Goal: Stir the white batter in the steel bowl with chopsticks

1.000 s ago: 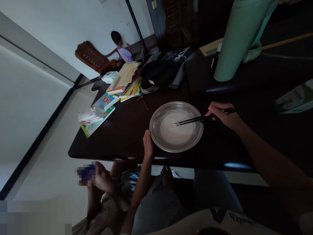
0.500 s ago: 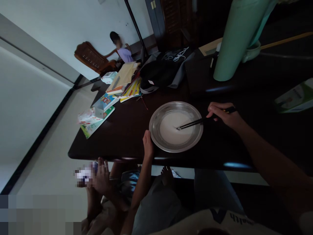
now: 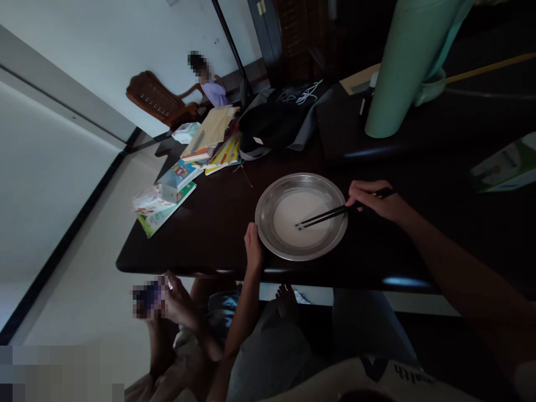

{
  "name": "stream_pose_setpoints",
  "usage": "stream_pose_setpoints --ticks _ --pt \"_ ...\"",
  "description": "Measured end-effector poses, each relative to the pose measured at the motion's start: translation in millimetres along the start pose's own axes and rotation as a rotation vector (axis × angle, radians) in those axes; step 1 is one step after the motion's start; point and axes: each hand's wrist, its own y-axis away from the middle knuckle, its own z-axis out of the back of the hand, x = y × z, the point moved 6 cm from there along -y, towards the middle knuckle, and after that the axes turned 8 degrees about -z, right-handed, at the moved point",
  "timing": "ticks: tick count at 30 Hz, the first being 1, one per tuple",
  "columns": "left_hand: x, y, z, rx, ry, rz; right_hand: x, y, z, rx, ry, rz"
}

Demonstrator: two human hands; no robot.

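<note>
A round stainless steel bowl (image 3: 266, 207) stands on the dark table in front of me, with a white, milky liquid (image 3: 295, 207) in it. At the bowl's left side, my left hand (image 3: 253, 247) grips the rim; some of its fingers are hidden. My right hand (image 3: 372, 196) is closed around a pair of black chopsticks (image 3: 324, 215), to the right of the bowl. The chopsticks reach over the right rim, slanting down to the left, and their pale-banded tips are at the liquid near its middle.
Books (image 3: 224, 153), tissue packs (image 3: 154, 198) and a black bag (image 3: 272, 123) lie on the left and far side of the table (image 3: 201, 223). A tall green flask (image 3: 402, 78) and a carton (image 3: 508, 164) stand right. Another person's hands (image 3: 180, 304) hold a blurred object at lower left.
My right hand has moved slightly left with the chopsticks, and their tips are a little further left and lower in the bowl. My left hand and the bowl have stayed put.
</note>
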Motion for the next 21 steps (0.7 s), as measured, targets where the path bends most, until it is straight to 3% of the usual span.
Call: stream_pose_setpoints --ticks 3,8,13,15,21 --pt "-3.3 0.0 -1.0 0.004 0.013 -0.010 -1.0 -1.5 -4.5 0.018 0.038 0.021" --pt "-6.5 0.2 -1.8 0.009 0.005 -0.020 -0.8 0.9 12.8 -0.155 0.010 0.013" --pt "-5.7 -0.6 -1.6 0.012 -0.004 -0.029 -1.7 -0.1 -2.1 0.004 -0.005 -0.009" --pt "-5.5 -0.6 -1.8 0.014 0.001 -0.027 -1.4 -1.6 -5.8 0.012 0.033 0.009" --pt "-3.9 -0.1 -2.0 0.017 0.015 -0.029 -0.4 0.7 13.0 -0.164 0.008 0.030"
